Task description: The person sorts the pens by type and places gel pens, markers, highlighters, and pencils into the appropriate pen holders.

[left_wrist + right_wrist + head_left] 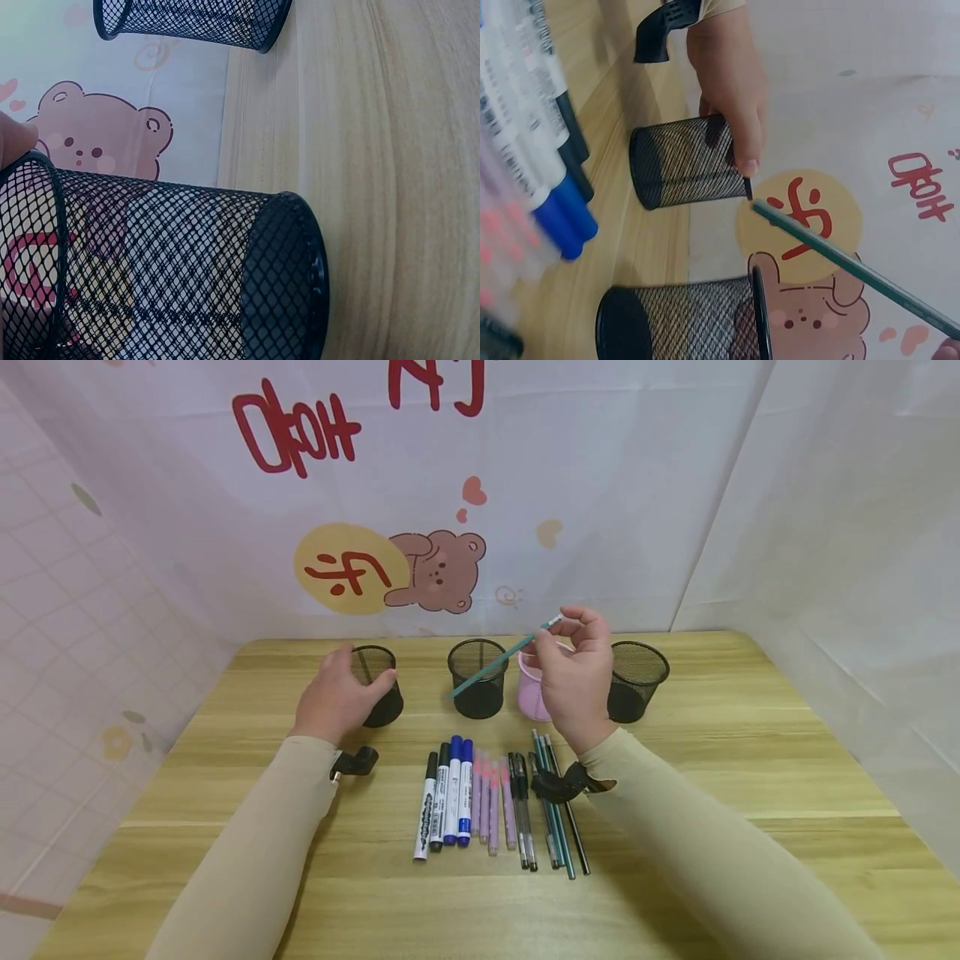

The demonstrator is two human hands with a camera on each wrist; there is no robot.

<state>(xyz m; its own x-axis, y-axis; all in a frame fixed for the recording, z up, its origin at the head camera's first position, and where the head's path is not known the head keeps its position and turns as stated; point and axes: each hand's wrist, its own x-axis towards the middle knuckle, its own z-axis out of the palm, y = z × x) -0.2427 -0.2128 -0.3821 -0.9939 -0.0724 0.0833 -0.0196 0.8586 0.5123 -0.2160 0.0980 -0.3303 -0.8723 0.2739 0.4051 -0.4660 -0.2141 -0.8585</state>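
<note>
My left hand (337, 693) grips the rim of the leftmost black mesh pen cup (384, 706), which stands upright; its thumb lies along the near side of the rim. The left wrist view has that mesh cup (172, 255) close up, with one fingertip at the rim. Between thumb and fingers my right hand (577, 681) pinches a green pencil (495, 662) near its white end. The pencil slants down to the left, crossing in front of a second black mesh cup (478, 700). In the right wrist view the pencil's far tip (761, 206) appears close to the gripped cup's rim.
A pink mesh cup (531, 695) stands partly behind my right hand, and another black mesh cup (637, 670) is at the right. On the wooden table (360, 893) lie markers (453, 793), pink-tipped pens (492, 810), black-capped pens (521, 810) and pencils (562, 827). A printed cloth (600, 485) hangs behind.
</note>
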